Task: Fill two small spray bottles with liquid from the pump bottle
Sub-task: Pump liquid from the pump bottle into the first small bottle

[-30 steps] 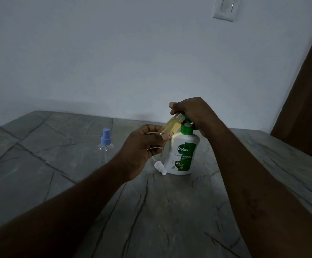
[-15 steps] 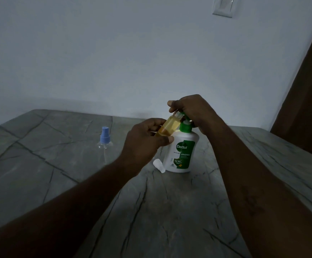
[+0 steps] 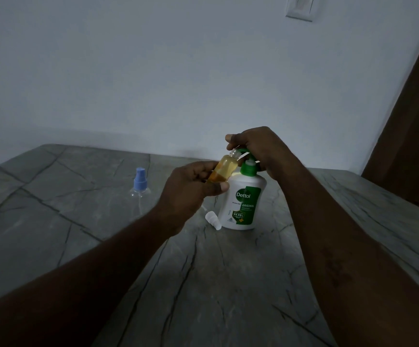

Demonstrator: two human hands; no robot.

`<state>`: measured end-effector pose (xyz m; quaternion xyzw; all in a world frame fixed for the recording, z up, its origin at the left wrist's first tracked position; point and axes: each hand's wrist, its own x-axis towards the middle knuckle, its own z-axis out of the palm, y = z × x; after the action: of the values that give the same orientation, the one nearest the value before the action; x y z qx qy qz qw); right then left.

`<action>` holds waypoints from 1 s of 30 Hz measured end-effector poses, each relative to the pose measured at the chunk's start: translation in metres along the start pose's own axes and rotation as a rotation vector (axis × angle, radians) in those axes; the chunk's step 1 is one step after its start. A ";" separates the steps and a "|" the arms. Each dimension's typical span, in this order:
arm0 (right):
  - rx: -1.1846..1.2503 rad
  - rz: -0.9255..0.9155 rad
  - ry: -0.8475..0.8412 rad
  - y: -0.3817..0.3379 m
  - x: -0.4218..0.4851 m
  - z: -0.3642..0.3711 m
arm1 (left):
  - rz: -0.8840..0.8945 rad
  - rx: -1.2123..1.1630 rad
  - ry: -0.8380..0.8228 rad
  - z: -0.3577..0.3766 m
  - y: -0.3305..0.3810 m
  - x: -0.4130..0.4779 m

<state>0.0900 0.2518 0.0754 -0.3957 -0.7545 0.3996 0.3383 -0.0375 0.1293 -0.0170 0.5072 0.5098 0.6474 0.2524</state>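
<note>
The left hand (image 3: 191, 189) grips the small bottle (image 3: 224, 169), fingers curled round its lower half and the thumb laid across the front. It holds the bottle tilted, its open neck up against the green spout of the pump bottle (image 3: 243, 201). The bottle holds yellow liquid, darker amber near the bottom. The little sticker that showed on it a second ago now lies hidden under the thumb; otherwise the bottle leans at much the same angle as before.

The right hand (image 3: 258, 146) is curled over the pump head from above, where it was a second ago. In this dim light I cannot tell whether the head is pushed down.

The pump bottle stands upright on the grey veined table (image 3: 203, 284), as before. A white cap (image 3: 213, 219) lies on its side just beside the pump bottle's base. The other spray bottle (image 3: 139, 186), clear with a blue top, stands well apart to the left, untouched.
</note>
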 end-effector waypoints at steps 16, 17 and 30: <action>-0.011 0.000 -0.020 0.002 -0.001 0.001 | 0.009 -0.056 -0.037 -0.002 -0.004 0.001; -0.012 -0.001 -0.020 0.002 -0.001 0.001 | 0.008 -0.058 -0.038 -0.002 -0.004 0.001; -0.012 -0.012 -0.015 0.008 0.004 0.004 | -0.009 -0.070 -0.035 -0.003 -0.006 0.001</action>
<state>0.0874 0.2566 0.0675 -0.3899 -0.7618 0.3960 0.3329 -0.0422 0.1311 -0.0216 0.5071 0.4848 0.6545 0.2820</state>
